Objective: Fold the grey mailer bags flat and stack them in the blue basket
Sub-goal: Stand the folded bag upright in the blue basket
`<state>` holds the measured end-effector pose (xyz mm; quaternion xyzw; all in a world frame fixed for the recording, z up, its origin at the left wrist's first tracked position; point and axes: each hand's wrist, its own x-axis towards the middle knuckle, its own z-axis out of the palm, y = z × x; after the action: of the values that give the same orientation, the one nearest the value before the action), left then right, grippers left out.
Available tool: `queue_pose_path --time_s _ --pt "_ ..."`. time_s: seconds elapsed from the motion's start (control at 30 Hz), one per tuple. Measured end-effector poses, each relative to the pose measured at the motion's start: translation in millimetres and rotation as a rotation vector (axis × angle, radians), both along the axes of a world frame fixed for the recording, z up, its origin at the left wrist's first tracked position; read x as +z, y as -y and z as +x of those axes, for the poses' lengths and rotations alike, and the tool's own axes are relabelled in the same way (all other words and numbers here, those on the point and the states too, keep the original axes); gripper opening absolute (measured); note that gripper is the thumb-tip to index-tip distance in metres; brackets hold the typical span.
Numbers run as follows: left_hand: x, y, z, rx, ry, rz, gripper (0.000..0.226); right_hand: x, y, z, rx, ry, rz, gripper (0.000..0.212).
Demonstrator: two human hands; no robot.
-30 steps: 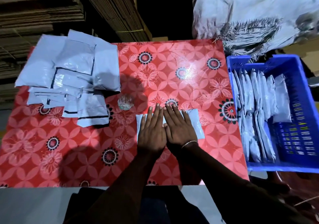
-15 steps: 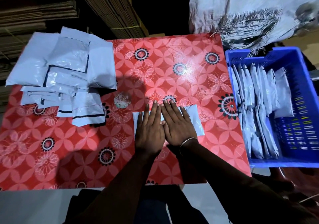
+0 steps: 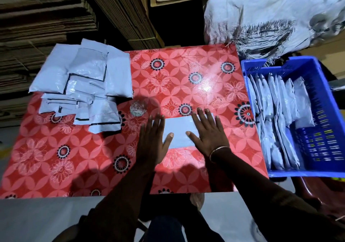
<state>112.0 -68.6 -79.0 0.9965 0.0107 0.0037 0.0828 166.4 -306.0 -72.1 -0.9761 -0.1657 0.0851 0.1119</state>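
A folded grey mailer bag (image 3: 179, 131) lies flat on the red flowered table (image 3: 186, 70), near its front right. My left hand (image 3: 153, 141) presses its left end with straight fingers. My right hand (image 3: 207, 131) presses its right end the same way, a bangle on the wrist. A loose pile of unfolded grey mailer bags (image 3: 82, 85) covers the table's back left corner. The blue basket (image 3: 324, 111) stands to the right of the table, with several folded bags (image 3: 276, 118) packed on edge in its left half.
Stacks of flat cardboard (image 3: 43, 21) rise behind and to the left of the table. A grey sack with frayed threads (image 3: 270, 17) lies behind the basket. A small round worn patch (image 3: 137, 107) marks the tablecloth beside the pile. Grey floor (image 3: 46, 221) shows below the table's front edge.
My hands were side by side over the middle of the bag; they have slid apart to its two ends, uncovering its centre.
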Motion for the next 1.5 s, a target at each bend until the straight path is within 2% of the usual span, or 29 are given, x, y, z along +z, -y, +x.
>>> queue_pose_path --time_s 0.17,0.33,0.43,0.5,0.57,0.63,0.67,0.77,0.83,0.93,1.03,1.13,1.23,1.3,1.33,1.4,1.5 --pt "-1.4 -22.1 -15.0 0.049 -0.026 0.000 0.077 2.5 44.8 -3.3 -0.118 -0.039 -0.011 0.080" --pt "-1.4 -36.6 -26.5 0.093 -0.053 -0.056 0.076 6.9 64.7 -3.6 -0.135 -0.087 -0.036 0.086" --pt "6.1 -43.1 -21.8 0.084 -0.085 -0.113 0.078 9.3 60.7 2.3 -0.170 -0.136 0.066 0.090" --pt "17.2 -42.3 -12.6 0.107 -0.044 -0.188 0.078 16.9 53.7 8.6 -0.204 -0.159 0.156 0.098" --pt "29.1 -36.9 1.3 0.116 -0.014 -0.247 0.077 29.9 43.4 13.6 -0.282 -0.207 0.328 0.103" --pt "29.9 -32.7 15.0 0.037 -0.027 -0.246 0.082 39.2 30.1 14.4 -0.295 -0.171 0.422 0.097" --pt "27.5 -30.3 20.1 -0.003 -0.046 -0.245 0.088 40.4 24.0 14.3 -0.253 -0.125 0.402 0.092" --pt "22.8 -20.1 28.9 -0.032 -0.116 -0.225 0.098 35.7 11.7 13.0 -0.104 -0.045 0.201 0.078" --pt "23.4 -13.4 32.3 -0.031 -0.139 -0.172 0.095 36.2 8.1 12.0 -0.083 -0.034 0.092 0.070" --pt "26.6 -13.3 40.5 -0.080 -0.131 -0.053 0.066 47.1 4.6 15.7 -0.112 -0.086 -0.058 0.062" --pt "37.3 -17.3 48.8 -0.125 -0.025 -0.098 0.033 60.6 3.0 24.3 -0.107 -0.109 -0.155 0.051" --pt "63.3 -16.9 58.3 -0.146 0.164 -0.190 0.017 83.0 3.2 37.4 -0.106 -0.047 -0.132 0.033" --pt "94.6 -10.2 66.9 -0.083 0.306 -0.249 0.025 101.9 1.9 52.4 -0.055 0.174 -0.027 0.012" --pt "106.8 -6.1 69.9 -0.030 0.349 -0.255 0.030 106.3 -0.4 57.9 -0.054 0.302 0.062 0.010" --pt "105.5 -5.8 70.4 -0.020 0.355 -0.247 0.031 105.8 -2.0 58.8 -0.056 0.329 0.089 0.015" --pt "93.3 -8.2 65.8 -0.043 0.325 -0.234 0.032 96.7 -4.7 54.9 -0.040 0.320 0.098 0.026" --pt "58.4 -14.2 45.6 -0.144 0.233 -0.327 0.034 67.6 -1.7 37.0 -0.025 0.197 0.032 0.020"
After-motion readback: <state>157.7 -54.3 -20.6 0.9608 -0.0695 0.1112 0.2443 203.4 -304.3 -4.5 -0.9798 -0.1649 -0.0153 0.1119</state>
